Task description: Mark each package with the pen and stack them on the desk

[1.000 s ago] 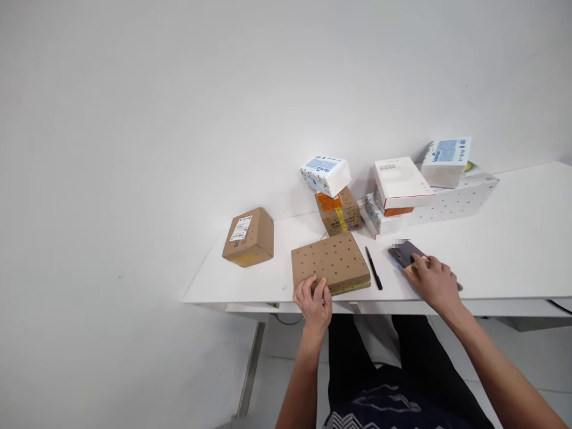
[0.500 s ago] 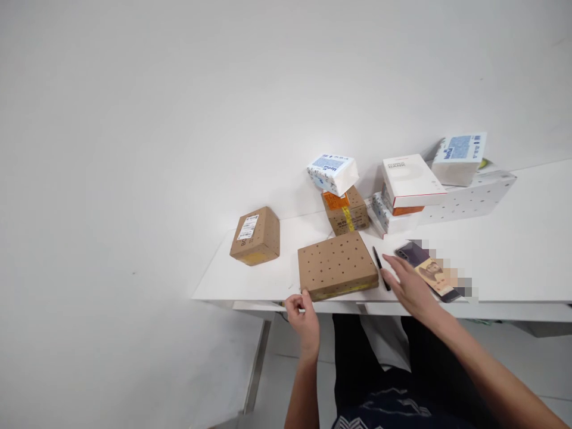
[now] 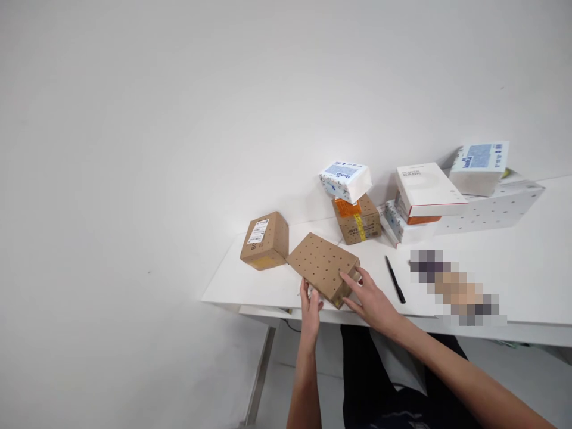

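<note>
A flat brown cardboard box (image 3: 319, 262) with small dark dots lies turned at an angle near the table's front edge. My right hand (image 3: 373, 301) grips its right end, fingers over the top corner and far side, thumb near the lower corner. Against the box's near side is my left hand (image 3: 310, 307), its fingers touching the lower edge; the fingertips are partly hidden by the box. A black pen (image 3: 395, 280) rests on the table to the right of my right hand. Farther right is a phone (image 3: 456, 289), mostly blurred out by pixelation.
A taller brown box (image 3: 266, 241) with a white label stands at left on the white table (image 3: 268, 289). Behind are a tissue pack (image 3: 346, 180) on a taped brown box (image 3: 357, 221), a white power bank box (image 3: 429, 187) on a stack, and another tissue pack (image 3: 480, 167) on a long white box (image 3: 496, 205).
The flat box has been turned clockwise and shifted left. My right hand has moved left from beside the pen onto the box's right end. The left hand now touches its near side.
</note>
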Motion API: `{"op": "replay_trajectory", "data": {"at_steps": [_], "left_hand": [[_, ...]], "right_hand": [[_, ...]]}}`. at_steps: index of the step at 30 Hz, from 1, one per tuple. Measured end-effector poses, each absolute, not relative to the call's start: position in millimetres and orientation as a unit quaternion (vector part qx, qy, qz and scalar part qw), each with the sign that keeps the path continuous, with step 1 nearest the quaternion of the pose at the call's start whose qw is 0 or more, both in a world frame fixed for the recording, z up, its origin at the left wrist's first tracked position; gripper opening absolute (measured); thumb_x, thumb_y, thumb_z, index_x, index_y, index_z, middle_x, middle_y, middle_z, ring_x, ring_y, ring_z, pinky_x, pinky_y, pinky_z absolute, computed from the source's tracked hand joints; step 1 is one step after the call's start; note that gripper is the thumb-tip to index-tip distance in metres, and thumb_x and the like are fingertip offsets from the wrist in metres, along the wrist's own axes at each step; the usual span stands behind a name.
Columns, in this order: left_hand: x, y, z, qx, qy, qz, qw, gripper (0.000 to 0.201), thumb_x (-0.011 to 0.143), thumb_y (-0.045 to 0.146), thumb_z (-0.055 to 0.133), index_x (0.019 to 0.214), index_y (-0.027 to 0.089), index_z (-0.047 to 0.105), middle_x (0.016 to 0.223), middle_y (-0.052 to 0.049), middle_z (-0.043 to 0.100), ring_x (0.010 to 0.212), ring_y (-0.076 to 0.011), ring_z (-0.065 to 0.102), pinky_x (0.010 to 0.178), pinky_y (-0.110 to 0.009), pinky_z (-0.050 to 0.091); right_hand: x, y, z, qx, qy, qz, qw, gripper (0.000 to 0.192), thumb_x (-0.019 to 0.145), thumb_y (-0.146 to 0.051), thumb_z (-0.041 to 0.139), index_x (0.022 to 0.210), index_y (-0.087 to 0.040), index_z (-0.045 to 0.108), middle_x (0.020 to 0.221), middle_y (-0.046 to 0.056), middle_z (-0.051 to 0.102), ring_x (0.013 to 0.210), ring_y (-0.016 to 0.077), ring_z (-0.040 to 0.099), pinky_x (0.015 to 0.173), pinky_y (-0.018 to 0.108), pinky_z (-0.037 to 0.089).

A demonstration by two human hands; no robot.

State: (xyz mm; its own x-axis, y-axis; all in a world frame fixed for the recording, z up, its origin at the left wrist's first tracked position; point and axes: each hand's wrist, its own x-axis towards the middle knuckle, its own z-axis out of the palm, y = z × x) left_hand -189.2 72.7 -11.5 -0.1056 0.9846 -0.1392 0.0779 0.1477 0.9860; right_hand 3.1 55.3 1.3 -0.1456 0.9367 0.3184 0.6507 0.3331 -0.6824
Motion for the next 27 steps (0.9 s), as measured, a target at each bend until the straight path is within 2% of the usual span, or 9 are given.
{"op": "replay_trajectory", "data": {"at_steps": [3,5,10,13,17,20,21,23,27], "left_hand": [[-195.4,90.1,-8.4,0.521,0.523,0.453,0.499,0.100,0.073,0.057,0.067,0.148,0.032,0.008,0.158,-0.011,0.013,0.132,-0.0280,0.043,0.096,-0.035,0.048],[-201.5,111.0,-4.9,0.544,0.510,0.457,0.485,0.105,0.067,0.051,0.075,0.149,0.030,0.012,0.156,-0.011,0.018,0.129,-0.0284,0.046,0.099,-0.036,0.047],[-206.4,172.5,2.3,0.574,0.561,0.465,0.373,0.066,0.078,0.049,0.064,0.134,0.019,0.047,0.134,-0.013,0.054,0.108,-0.0239,0.062,0.089,-0.035,0.052],[-210.1,201.0,9.0,0.569,0.600,0.470,0.308,0.050,0.081,0.046,0.061,0.122,0.018,0.057,0.122,-0.012,0.063,0.107,-0.0229,0.062,0.091,-0.035,0.050],[-249.2,229.9,38.5,0.504,0.691,0.486,0.182,0.045,0.083,0.042,0.057,0.123,0.020,0.055,0.137,-0.012,0.050,0.129,-0.0263,0.044,0.107,-0.042,0.036],[-299.6,247.3,67.0,0.413,0.767,0.480,0.108,0.074,0.079,0.045,0.061,0.141,0.017,0.031,0.151,-0.019,0.028,0.140,-0.0349,0.023,0.109,-0.056,0.026],[-315.9,251.5,74.0,0.394,0.784,0.468,0.106,0.084,0.074,0.046,0.067,0.141,0.015,0.028,0.149,-0.022,0.029,0.138,-0.0376,0.025,0.106,-0.058,0.027],[-342.7,256.3,81.3,0.377,0.806,0.439,0.129,0.090,0.062,0.043,0.077,0.135,0.011,0.036,0.138,-0.025,0.044,0.128,-0.0387,0.041,0.100,-0.055,0.037],[-369.8,247.5,71.6,0.382,0.811,0.408,0.171,0.070,0.058,0.047,0.078,0.114,0.012,0.053,0.114,-0.017,0.064,0.105,-0.0299,0.060,0.087,-0.041,0.049]], "right_hand": [[-9.4,67.9,-4.9,-0.520,-0.753,0.199,0.351,0.053,0.086,-0.031,0.054,0.138,-0.025,0.045,0.136,0.019,0.039,0.126,0.0354,0.043,0.096,0.052,0.046],[-16.5,77.6,-6.1,-0.501,-0.765,0.223,0.336,0.057,0.086,-0.031,0.053,0.141,-0.025,0.040,0.134,0.017,0.041,0.126,0.0331,0.045,0.097,0.049,0.045],[-23.7,109.0,-6.4,-0.490,-0.774,0.267,0.301,0.062,0.086,-0.033,0.052,0.145,-0.027,0.034,0.141,0.015,0.039,0.128,0.0307,0.043,0.102,0.051,0.039],[-21.9,114.1,-12.3,-0.503,-0.767,0.270,0.292,0.059,0.087,-0.034,0.050,0.143,-0.025,0.037,0.145,0.016,0.035,0.132,0.0314,0.039,0.105,0.052,0.036],[-16.0,92.2,-25.9,-0.506,-0.768,0.281,0.273,0.052,0.088,-0.034,0.048,0.138,-0.022,0.044,0.144,0.016,0.037,0.130,0.0296,0.043,0.106,0.047,0.037],[-13.7,68.3,-32.9,-0.507,-0.767,0.304,0.249,0.048,0.088,-0.033,0.047,0.133,-0.016,0.050,0.142,0.018,0.039,0.128,0.0289,0.046,0.106,0.043,0.039],[-13.8,62.2,-33.6,-0.505,-0.766,0.313,0.247,0.047,0.088,-0.032,0.047,0.131,-0.016,0.051,0.141,0.018,0.040,0.128,0.0287,0.046,0.106,0.042,0.039],[-15.2,55.0,-32.2,-0.496,-0.762,0.329,0.254,0.044,0.087,-0.031,0.048,0.129,-0.017,0.053,0.140,0.017,0.043,0.126,0.0278,0.049,0.105,0.041,0.040],[-22.6,62.4,-20.4,-0.481,-0.750,0.353,0.285,0.040,0.087,-0.030,0.049,0.125,-0.020,0.055,0.136,0.015,0.047,0.111,0.0249,0.059,0.099,0.040,0.045]]}}
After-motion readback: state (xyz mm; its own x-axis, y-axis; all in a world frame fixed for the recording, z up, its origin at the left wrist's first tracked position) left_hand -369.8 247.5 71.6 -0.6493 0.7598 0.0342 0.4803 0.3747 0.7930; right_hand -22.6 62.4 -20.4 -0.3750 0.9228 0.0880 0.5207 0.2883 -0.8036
